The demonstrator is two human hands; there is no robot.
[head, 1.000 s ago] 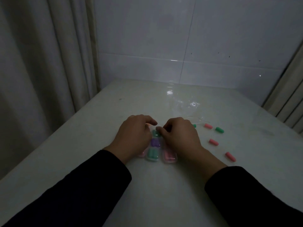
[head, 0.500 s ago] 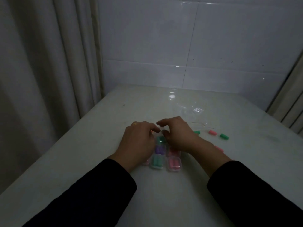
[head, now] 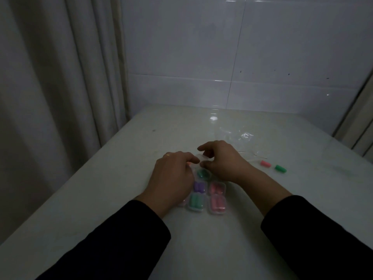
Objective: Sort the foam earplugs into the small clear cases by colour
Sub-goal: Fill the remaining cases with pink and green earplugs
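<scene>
Several small clear cases lie in a cluster mid-table. One holds purple earplugs (head: 199,186), one green (head: 195,201), two hold pink ones (head: 217,188) (head: 217,205). At the far end of the cluster a case with a green earplug (head: 202,174) sits between my hands. My left hand (head: 174,174) rests over the cluster's left side, fingertips on that case. My right hand (head: 223,159) pinches the case's raised clear lid (head: 201,157). A loose pink earplug (head: 265,163) and a loose green earplug (head: 280,168) lie to the right.
The white table (head: 121,199) meets a tiled wall behind, with a curtain at the left. A crumpled clear plastic bag (head: 240,138) lies beyond my right hand. Another case shows partly under my left wrist (head: 182,203).
My right hand's fingers have lifted off the green case and now hold its lid up. The view has tilted, so the hands sit lower in frame; two pink earplugs are now hidden.
</scene>
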